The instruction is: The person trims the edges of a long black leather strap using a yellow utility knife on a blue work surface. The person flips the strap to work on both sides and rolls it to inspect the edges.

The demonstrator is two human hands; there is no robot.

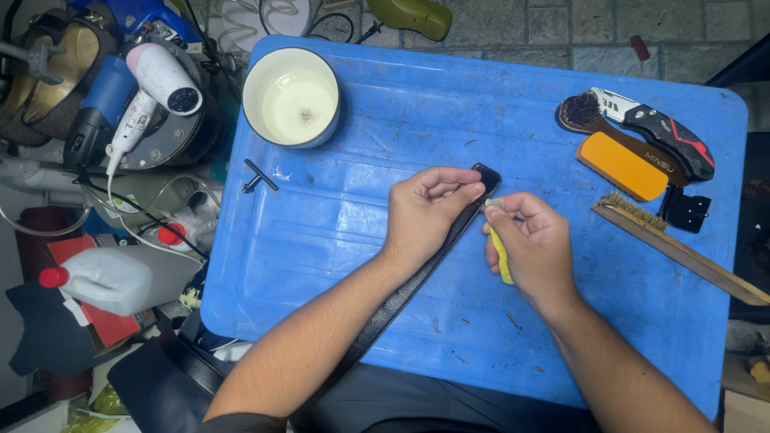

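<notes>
The strap (417, 277) is pinched near its tip by the left hand (425, 212) on the blue surface (337, 240) — the right hand (533, 244), just beside, is closed on a yellow tool (502, 258). Edge work seems underway; steady strokes are called for next.

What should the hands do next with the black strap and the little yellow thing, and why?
Probably ease the yellow tool in the right hand onto the strap's end. The left hand already pins that end against the blue board, and the tool's tip sits right beside the strap's edge, so only a short nudge seems needed.
</notes>
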